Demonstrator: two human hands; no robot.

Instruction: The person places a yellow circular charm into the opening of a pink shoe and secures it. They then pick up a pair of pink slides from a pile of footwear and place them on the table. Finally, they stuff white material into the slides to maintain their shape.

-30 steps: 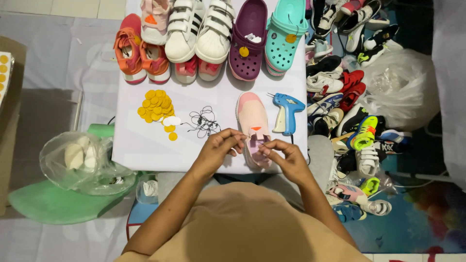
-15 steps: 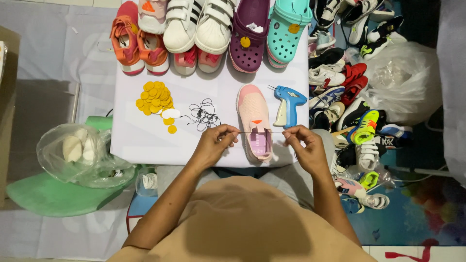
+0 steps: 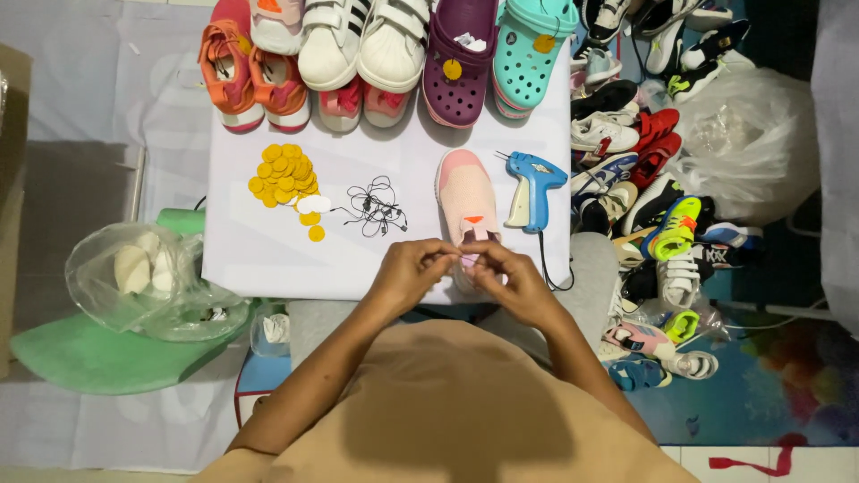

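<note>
On the white table (image 3: 268, 259), a row of shoes (image 3: 358, 54) lines the far edge. The pink shoe (image 3: 467, 192) lies nearer, beside the blue tagging gun (image 3: 535, 183). Left hand (image 3: 410, 268) and right hand (image 3: 510, 282) meet fingertip to fingertip over its heel, pinching something too small to tell. Yellow round tags (image 3: 284, 174) and black strings (image 3: 376, 207) lie unused, so much seems left.

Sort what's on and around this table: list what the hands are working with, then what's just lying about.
In use: left hand and right hand, fingertips together over the pink shoe.

Lying about: blue tagging gun, yellow round tags, black strings, shoe row, shoe heap, plastic bag.
</note>
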